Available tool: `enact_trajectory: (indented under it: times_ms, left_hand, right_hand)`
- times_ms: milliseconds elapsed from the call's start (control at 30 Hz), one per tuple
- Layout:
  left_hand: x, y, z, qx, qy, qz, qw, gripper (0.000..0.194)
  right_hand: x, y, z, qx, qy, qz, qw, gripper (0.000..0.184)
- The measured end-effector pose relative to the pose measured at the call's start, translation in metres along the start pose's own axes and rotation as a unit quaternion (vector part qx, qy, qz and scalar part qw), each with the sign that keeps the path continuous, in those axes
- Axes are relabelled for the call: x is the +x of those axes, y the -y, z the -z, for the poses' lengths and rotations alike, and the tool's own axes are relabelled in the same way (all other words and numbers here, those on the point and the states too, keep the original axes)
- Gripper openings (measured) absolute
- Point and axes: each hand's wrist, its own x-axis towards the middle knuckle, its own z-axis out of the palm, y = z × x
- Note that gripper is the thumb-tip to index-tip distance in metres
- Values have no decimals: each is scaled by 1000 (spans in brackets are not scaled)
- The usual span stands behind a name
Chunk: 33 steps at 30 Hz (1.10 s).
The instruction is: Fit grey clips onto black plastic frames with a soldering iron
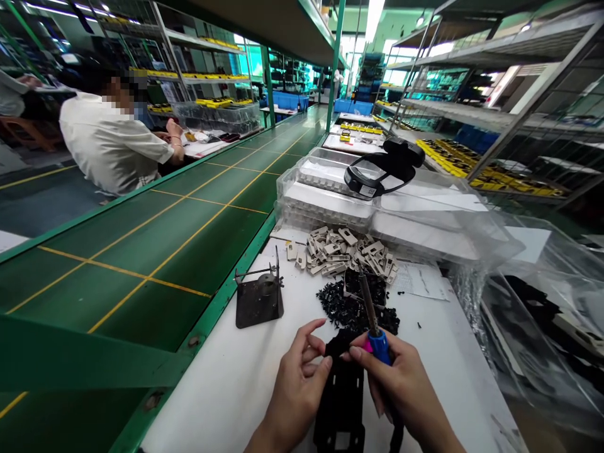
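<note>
A long black plastic part (338, 402) with slots and a square hole lies on the white bench in front of me. My left hand (299, 380) is at its left edge, thumb and curled fingers closed on it, index finger raised. In my right hand (401, 377) is a soldering iron (379, 346) with a blue handle, its metal shaft pointing up and away. The right thumb and fingertip meet over the black part; whether something small sits between them I cannot tell. Just beyond lie a heap of small black pieces (337, 305) and a pile of beige plastic pieces (330, 248).
A metal soldering-iron stand (259, 299) is at the bench's left. Clear plastic trays (325, 204) hold a black head strap (377, 173). A green conveyor (189, 220) runs along the left, with a seated person (113, 138) beyond. Shelves (491, 116) with yellow parts stand right.
</note>
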Motion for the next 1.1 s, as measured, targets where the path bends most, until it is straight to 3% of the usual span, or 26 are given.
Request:
enact_trajectory:
  times_ms: [100,267,367,500,700,800,900,1100]
  left_hand:
    - [0,-6,-3,-11,31,11,999,35]
    - [-2,-17,-11,-5,22,-13,1000,22]
    - [-2,-20,-14,-3,12,-22,1000,23]
    - [0,-19,-13,-18,10,13,1000,30]
    - [0,-21,-3,13,11,-66,998,21]
    - [0,-25,1,31,40,-90,995,18]
    - [1,-30,0,35,55,-91,994,17]
    - [5,-38,-4,28,58,-65,996,21]
  right_hand:
    - [-3,1,-4,18,-14,2,1000,41]
    - [-7,-1,-11,-24,-60,45,997,38]
    - [-9,-2,-16,-38,-80,61,994,36]
    - [-11,1,-21,-50,-88,59,993,36]
    - [-6,14,-6,-172,-119,69,976,41]
    - [0,22,8,-203,-69,61,975,46]
    - [4,30,15,-160,2,54,986,44]
    - [5,34,15,-74,39,23,996,40]
